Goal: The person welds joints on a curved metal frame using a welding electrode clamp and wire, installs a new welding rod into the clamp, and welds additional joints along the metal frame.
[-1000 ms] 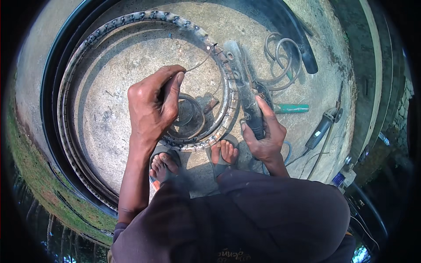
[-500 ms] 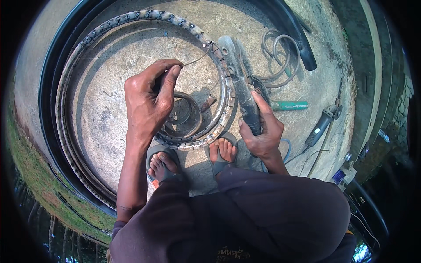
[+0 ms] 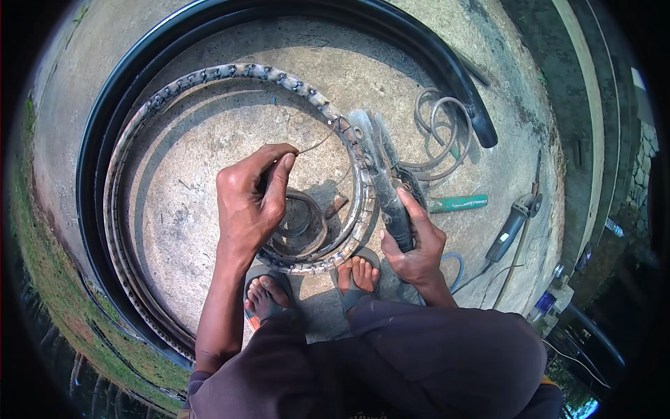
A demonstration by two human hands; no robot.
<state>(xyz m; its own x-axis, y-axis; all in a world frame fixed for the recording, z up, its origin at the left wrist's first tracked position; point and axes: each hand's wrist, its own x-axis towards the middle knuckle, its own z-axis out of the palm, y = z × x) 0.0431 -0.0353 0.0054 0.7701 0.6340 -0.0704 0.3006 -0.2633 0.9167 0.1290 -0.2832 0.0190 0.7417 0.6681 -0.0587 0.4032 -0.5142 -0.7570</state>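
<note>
My left hand (image 3: 252,195) is closed, thumb and forefinger pinching the end of a thin wire (image 3: 317,144). The wire runs up to the right side of a large hoop (image 3: 155,105) bound with ties at short intervals. In my right hand (image 3: 421,255) is a long, worn black piece with round holes (image 3: 381,167); its exact kind I cannot tell. It slants upward alongside the hoop's right edge, near the wire's far end. My right thumb and fingers wrap its lower end. Inside the hoop, near my left wrist, lies a small wire coil (image 3: 322,230).
A thick black tube (image 3: 105,133) curves around the hoop. Looped grey hose (image 3: 464,119), a green-handled tool (image 3: 457,203) and an angle grinder (image 3: 511,227) lie on the concrete at right. My sandalled feet (image 3: 269,297) stand at the hoop's near edge.
The whole scene sits lower in the picture as the view has shifted. Both hands keep nearly the same grips and places beside the hoop.
</note>
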